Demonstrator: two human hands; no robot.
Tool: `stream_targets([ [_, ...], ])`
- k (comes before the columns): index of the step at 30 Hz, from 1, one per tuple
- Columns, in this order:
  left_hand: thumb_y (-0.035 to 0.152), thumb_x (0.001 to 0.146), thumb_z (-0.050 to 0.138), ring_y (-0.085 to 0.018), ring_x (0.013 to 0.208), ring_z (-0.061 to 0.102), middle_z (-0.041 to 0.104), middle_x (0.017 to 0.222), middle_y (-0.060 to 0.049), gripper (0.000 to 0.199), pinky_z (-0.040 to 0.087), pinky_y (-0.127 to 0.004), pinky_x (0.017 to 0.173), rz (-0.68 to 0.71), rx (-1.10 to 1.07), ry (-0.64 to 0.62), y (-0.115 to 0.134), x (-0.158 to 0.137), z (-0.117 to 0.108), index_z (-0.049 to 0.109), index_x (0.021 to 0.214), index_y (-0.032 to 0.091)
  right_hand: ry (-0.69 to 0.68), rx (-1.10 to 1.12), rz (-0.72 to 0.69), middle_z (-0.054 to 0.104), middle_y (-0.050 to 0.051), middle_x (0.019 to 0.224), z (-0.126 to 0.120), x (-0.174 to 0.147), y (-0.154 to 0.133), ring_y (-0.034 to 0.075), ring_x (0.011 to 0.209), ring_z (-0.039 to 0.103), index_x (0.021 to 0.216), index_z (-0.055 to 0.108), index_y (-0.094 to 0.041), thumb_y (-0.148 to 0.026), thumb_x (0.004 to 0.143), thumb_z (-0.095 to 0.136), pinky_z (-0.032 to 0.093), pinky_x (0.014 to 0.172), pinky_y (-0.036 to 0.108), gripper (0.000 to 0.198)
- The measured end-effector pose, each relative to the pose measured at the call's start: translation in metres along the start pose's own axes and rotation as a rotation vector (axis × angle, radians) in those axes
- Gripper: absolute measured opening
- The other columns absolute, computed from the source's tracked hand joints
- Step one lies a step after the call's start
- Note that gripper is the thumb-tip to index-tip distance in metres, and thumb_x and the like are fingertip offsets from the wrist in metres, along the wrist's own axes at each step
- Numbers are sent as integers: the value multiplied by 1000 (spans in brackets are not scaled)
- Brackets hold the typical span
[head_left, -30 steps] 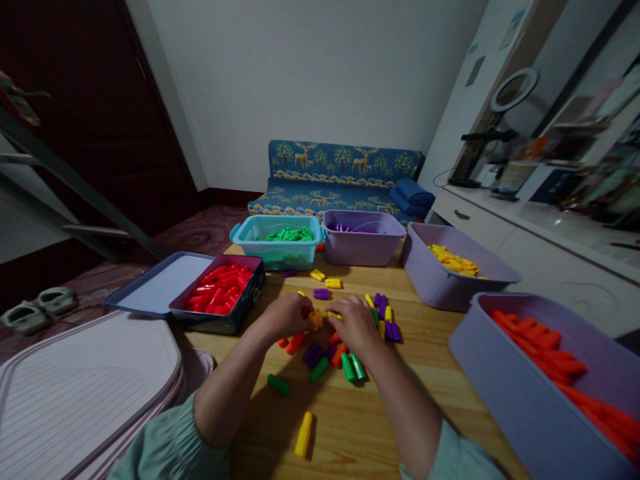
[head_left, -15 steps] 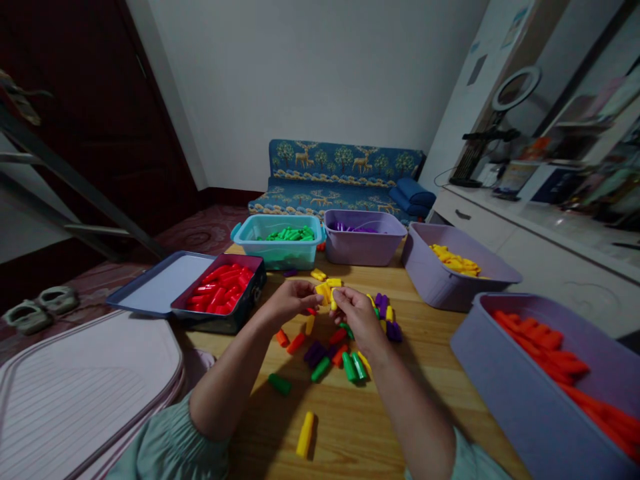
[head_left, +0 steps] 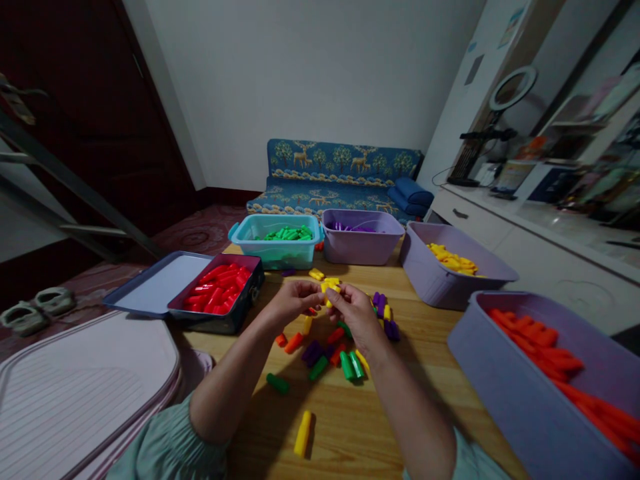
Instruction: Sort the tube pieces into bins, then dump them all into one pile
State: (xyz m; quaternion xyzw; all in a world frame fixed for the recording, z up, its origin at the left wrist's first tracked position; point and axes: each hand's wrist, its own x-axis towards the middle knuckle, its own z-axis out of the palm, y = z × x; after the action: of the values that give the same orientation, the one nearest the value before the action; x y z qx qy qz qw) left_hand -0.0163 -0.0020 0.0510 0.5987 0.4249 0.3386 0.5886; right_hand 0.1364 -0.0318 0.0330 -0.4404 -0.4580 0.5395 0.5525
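My left hand (head_left: 298,300) and my right hand (head_left: 354,315) meet over the middle of the wooden table (head_left: 250,427). Between their fingertips is a small bunch of yellow plastic pieces (head_left: 329,287); both hands are closed on them. Beneath and around my hands lie loose tube-shaped pieces, including a green piece (head_left: 277,383), an orange piece (head_left: 294,343) and a purple piece (head_left: 313,352). Closer to me rests a single longer yellow piece (head_left: 303,433), narrower at one end. My fingers partly hide the held pieces, so how they fit together cannot be made out.
Around the table stand a dark case (head_left: 253,303) of red pieces, a turquoise basket (head_left: 280,257) of green ones, and lilac bins holding purple (head_left: 363,250), yellow (head_left: 440,293) and orange (head_left: 493,373) pieces. A patterned sofa (head_left: 325,173) is behind.
My right hand has shifted slightly left, and my fingertips are closer together around the yellow pieces. The whole view has moved a little; the loose pieces lie as before.
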Motion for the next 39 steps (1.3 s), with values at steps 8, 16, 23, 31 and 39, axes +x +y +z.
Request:
stream_targets([
  [8,53,61,76,-8,55,52,63,63,0,46,37,-19,54,11,24,-6,-4,2,1,67,80,13,-2,-18,66,64,-2,70,-3,1,-2,10,50,60,91,57,-18,-49,71,71,47,43,19,39],
  [16,49,61,77,-9,57,53,65,69,-1,45,38,-21,55,1,55,-28,-5,4,3,66,86,14,-58,-35,70,63,-3,68,-13,6,-2,9,52,59,89,61,-17,-46,72,71,49,47,19,35],
  [23,49,65,76,-10,59,56,67,70,-3,43,39,-21,57,51,19,-59,-5,3,5,66,86,13,-92,-62,66,63,-3,66,-11,3,-2,10,51,56,88,61,-18,-46,71,72,46,46,20,34],
  [31,45,66,75,-12,63,58,68,73,-4,40,40,-22,59,57,43,-49,-6,4,6,69,88,13,-71,-61,91,63,-3,67,-6,3,3,9,47,55,90,60,-19,-49,73,67,41,42,19,36],
  [39,53,64,75,-25,94,64,71,101,-10,62,49,-32,79,50,1,-40,-2,4,26,66,110,12,63,181,130,64,-2,72,-12,10,16,12,55,59,90,57,-20,-45,68,67,47,47,23,35],
])
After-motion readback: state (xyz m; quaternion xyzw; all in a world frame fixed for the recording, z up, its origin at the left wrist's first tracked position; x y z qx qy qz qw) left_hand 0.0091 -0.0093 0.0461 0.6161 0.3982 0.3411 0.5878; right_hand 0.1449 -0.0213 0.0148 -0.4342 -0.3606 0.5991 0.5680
